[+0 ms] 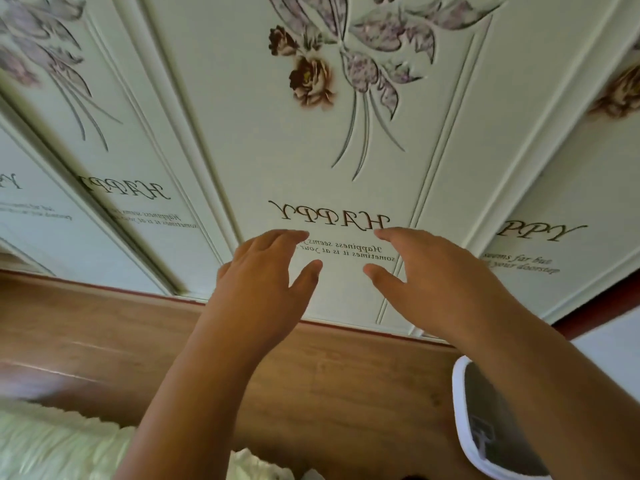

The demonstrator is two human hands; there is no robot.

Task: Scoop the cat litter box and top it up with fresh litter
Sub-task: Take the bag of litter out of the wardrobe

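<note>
Both hands raised in front of white cabinet doors, holding nothing: left hand (263, 271) with fingers straight and loosely spread, thumb apart; right hand (433, 271) likewise, fingers extended and slightly splayed, thumb pointing toward the left one. Fingertips over the central door panel (322, 150), just below the mirrored word "HAPPY"; whether touching the panel or hovering before it, cannot tell. Down at the lower right, a white-rimmed container with a dark grey interior (485, 427), perhaps the litter box, well apart from the fingers and partly behind the right forearm; cut off by the bottom edge, contents not visible, identity uncertain. No scoop or litter discernible. At the lower left, a pale fluffy textile (52, 441), blurred and cropped, nature unclear. Doors printed with brown and purple flowers, with script lettering reversed as if mirrored; 4 panels at least partly in view, the outer ones smeared by blur. Below the doors, a reddish strip, then wood-grain flooring (346, 375) running across the middle. A plain white surface at the far right edge.
</note>
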